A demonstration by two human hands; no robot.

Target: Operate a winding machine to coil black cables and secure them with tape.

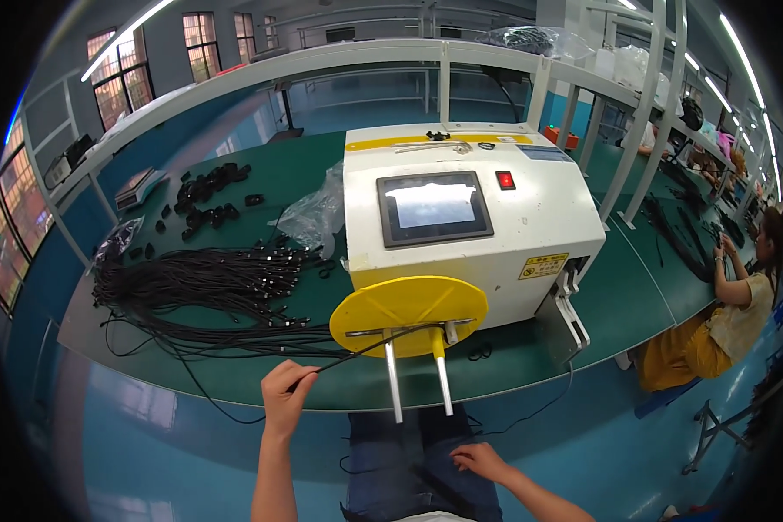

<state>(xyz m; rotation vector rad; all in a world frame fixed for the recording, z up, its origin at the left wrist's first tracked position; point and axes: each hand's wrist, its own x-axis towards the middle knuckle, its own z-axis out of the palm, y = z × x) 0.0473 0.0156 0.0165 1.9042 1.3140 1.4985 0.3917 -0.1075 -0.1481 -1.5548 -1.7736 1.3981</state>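
Note:
My left hand [287, 396] is closed around a black cable [354, 356] at the table's front edge. From there the cable runs up to the right, across the face of a yellow disc [409, 300] on the front of a white machine [539, 230]. Two metal rods [394, 383] stick out from the disc toward me; the one on the right has a yellow base. Over my lap, below the table edge, my right hand [481, 458] hovers with its fingers loosely bent and apart, and I see nothing in it.
Left of the machine lie a large bundle of black cables [200, 283], a pile of small black parts [209, 191] and a clear plastic bag [317, 213]. A metal bracket [565, 326] juts from the machine's right side. Farther right a person [739, 296] sits handling black cables.

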